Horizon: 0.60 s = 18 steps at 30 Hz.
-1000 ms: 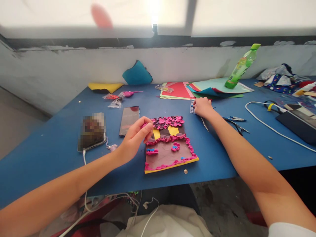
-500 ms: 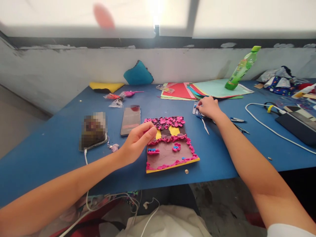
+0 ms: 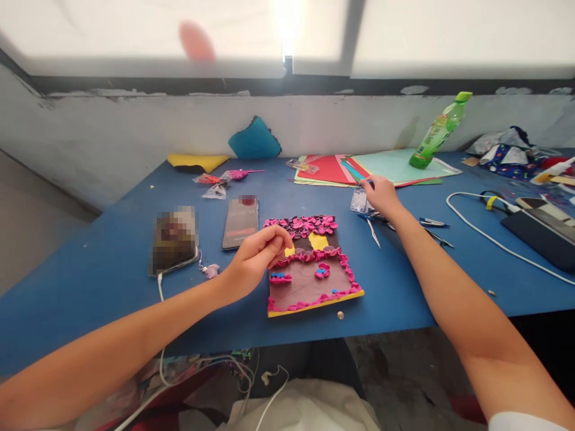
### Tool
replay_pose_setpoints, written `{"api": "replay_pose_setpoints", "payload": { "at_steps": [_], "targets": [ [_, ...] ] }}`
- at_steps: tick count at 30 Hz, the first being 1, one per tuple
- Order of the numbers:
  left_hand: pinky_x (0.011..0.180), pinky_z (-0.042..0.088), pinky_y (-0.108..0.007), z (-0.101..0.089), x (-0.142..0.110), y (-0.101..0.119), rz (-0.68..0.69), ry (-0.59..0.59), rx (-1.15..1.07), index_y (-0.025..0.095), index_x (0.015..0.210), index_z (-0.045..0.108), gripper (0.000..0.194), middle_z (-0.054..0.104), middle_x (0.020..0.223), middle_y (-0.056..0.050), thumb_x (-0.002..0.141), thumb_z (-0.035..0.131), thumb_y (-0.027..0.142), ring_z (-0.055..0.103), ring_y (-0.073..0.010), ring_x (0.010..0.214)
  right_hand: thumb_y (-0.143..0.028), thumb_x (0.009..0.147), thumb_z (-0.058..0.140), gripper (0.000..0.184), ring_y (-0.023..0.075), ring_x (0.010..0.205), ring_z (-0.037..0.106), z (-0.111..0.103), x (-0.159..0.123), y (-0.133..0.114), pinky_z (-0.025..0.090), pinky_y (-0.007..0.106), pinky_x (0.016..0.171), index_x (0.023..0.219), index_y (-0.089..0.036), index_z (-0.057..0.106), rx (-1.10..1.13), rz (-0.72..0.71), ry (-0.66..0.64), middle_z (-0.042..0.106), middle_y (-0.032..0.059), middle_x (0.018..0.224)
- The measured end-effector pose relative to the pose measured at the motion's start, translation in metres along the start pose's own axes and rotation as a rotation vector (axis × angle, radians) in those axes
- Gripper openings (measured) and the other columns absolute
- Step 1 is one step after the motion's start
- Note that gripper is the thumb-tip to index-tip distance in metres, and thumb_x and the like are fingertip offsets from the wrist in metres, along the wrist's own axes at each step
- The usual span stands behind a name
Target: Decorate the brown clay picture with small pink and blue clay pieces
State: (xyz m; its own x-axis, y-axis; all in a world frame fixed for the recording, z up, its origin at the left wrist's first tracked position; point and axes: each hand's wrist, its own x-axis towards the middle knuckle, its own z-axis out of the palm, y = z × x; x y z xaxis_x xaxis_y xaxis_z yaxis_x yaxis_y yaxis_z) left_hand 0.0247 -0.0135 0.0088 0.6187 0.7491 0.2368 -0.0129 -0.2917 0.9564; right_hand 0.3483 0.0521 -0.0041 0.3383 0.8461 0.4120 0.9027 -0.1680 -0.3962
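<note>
A decorated panel point(image 3: 309, 284) with a brown face, magenta ruffles, yellow patches and a yellow lower edge lies flat on the blue table. Over its upper left side is my left hand point(image 3: 258, 257), fingers curled together in a pinch; anything inside them is hidden. My right hand point(image 3: 381, 196) reaches to the back, thumb and fingers closed beside a small clear packet point(image 3: 359, 200) and the ends of teal and blue sheets point(image 3: 353, 170). What its fingertips grip, I cannot make out. A pair of compasses point(image 3: 372, 230) lies just below that hand.
Phone point(image 3: 240, 221) and a charging device point(image 3: 173, 245) lie left of the panel. Coloured paper point(image 3: 323, 169) and a tilted green bottle point(image 3: 440, 131) are at the back. On the right are a white cable point(image 3: 494, 245) and a dark power bank point(image 3: 534, 233).
My right hand has shifted slightly, uncovering more of the clear packet. The teal and blue sheet ends look different beside it. My left fingers have curled a little; the view has tilted slightly.
</note>
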Motion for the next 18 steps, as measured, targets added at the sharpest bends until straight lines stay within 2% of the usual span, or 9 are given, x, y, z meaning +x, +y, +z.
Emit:
{"api": "replay_pose_setpoints", "payload": {
  "at_steps": [2, 4, 6, 8, 11, 13, 15, 18],
  "targets": [
    [0.045, 0.024, -0.025, -0.001, -0.002, 0.004, 0.015, -0.031, -0.021, 0.017, 0.055, 0.046, 0.046, 0.037, 0.051, 0.002, 0.088, 0.049, 0.049, 0.031, -0.0087, 0.048, -0.026, 0.092, 0.036, 0.026, 0.0222, 0.076, 0.057, 0.001, -0.001, 0.0, 0.04, 0.031, 0.069, 0.072, -0.02, 0.052, 0.005, 0.021, 0.01, 0.064, 0.0116, 0.08],
    [0.045, 0.018, -0.027, -0.002, -0.003, 0.006, 0.026, -0.054, -0.036, 0.018, 0.044, 0.029, 0.06, 0.024, 0.045, 0.004, 0.088, 0.046, 0.055, 0.022, -0.0075, 0.045, -0.031, 0.094, 0.03, 0.032, 0.0219, 0.071, 0.056, 0.0, -0.003, 0.0, 0.039, 0.03, 0.065, 0.07, -0.021, 0.048, 0.005, 0.042, 0.019, 0.062, 0.0108, 0.076],
    [0.044, 0.013, -0.028, -0.001, -0.004, 0.007, 0.007, -0.047, -0.057, 0.019, 0.042, 0.017, 0.066, 0.014, 0.043, 0.006, 0.086, 0.047, 0.058, 0.013, -0.0061, 0.043, -0.04, 0.094, 0.032, 0.034, 0.0225, 0.07, 0.055, -0.001, -0.004, 0.0, 0.038, 0.031, 0.064, 0.069, -0.022, 0.046, 0.0, 0.051, 0.026, 0.061, 0.0105, 0.073],
    [0.043, 0.01, -0.028, -0.001, -0.004, 0.007, -0.038, -0.041, -0.078, 0.019, 0.041, 0.013, 0.07, 0.01, 0.042, 0.007, 0.085, 0.051, 0.059, 0.009, -0.0051, 0.042, -0.045, 0.093, 0.035, 0.035, 0.0237, 0.07, 0.056, -0.002, -0.005, -0.001, 0.038, 0.031, 0.063, 0.07, -0.022, 0.047, -0.005, 0.045, 0.03, 0.062, 0.011, 0.072],
    [0.041, 0.011, -0.027, 0.0, -0.001, 0.006, -0.074, -0.054, -0.106, 0.019, 0.041, 0.016, 0.069, 0.013, 0.041, 0.006, 0.085, 0.047, 0.063, 0.012, -0.0054, 0.04, -0.039, 0.093, 0.03, 0.034, 0.0254, 0.073, 0.058, -0.001, -0.006, -0.003, 0.04, 0.032, 0.064, 0.077, -0.019, 0.053, 0.002, 0.003, 0.021, 0.064, 0.0134, 0.075],
    [0.04, 0.015, -0.025, 0.0, 0.002, 0.006, -0.086, -0.078, -0.134, 0.02, 0.046, 0.028, 0.061, 0.022, 0.043, 0.006, 0.084, 0.049, 0.063, 0.018, -0.0061, 0.04, -0.031, 0.092, 0.028, 0.033, 0.0255, 0.077, 0.06, 0.003, -0.007, -0.004, 0.043, 0.033, 0.067, 0.087, -0.016, 0.057, 0.013, -0.05, 0.01, 0.066, 0.0151, 0.08],
    [0.04, 0.023, -0.022, 0.001, 0.004, 0.005, -0.099, -0.09, -0.158, 0.019, 0.061, 0.043, 0.046, 0.033, 0.047, 0.006, 0.085, 0.052, 0.057, 0.027, -0.0072, 0.042, -0.022, 0.087, 0.032, 0.032, 0.025, 0.083, 0.061, 0.007, -0.007, -0.005, 0.045, 0.033, 0.073, 0.101, -0.012, 0.059, 0.017, -0.113, -0.001, 0.068, 0.0159, 0.088],
    [0.045, 0.036, -0.022, 0.002, 0.007, 0.004, -0.069, -0.076, -0.16, 0.019, 0.085, 0.051, 0.025, 0.047, 0.059, 0.004, 0.086, 0.055, 0.043, 0.041, -0.0089, 0.049, -0.011, 0.078, 0.035, 0.044, 0.0248, 0.082, 0.062, 0.009, -0.009, -0.006, 0.047, 0.035, 0.077, 0.116, -0.006, 0.056, 0.006, -0.18, -0.027, 0.069, 0.0144, 0.085]
  ]
}}
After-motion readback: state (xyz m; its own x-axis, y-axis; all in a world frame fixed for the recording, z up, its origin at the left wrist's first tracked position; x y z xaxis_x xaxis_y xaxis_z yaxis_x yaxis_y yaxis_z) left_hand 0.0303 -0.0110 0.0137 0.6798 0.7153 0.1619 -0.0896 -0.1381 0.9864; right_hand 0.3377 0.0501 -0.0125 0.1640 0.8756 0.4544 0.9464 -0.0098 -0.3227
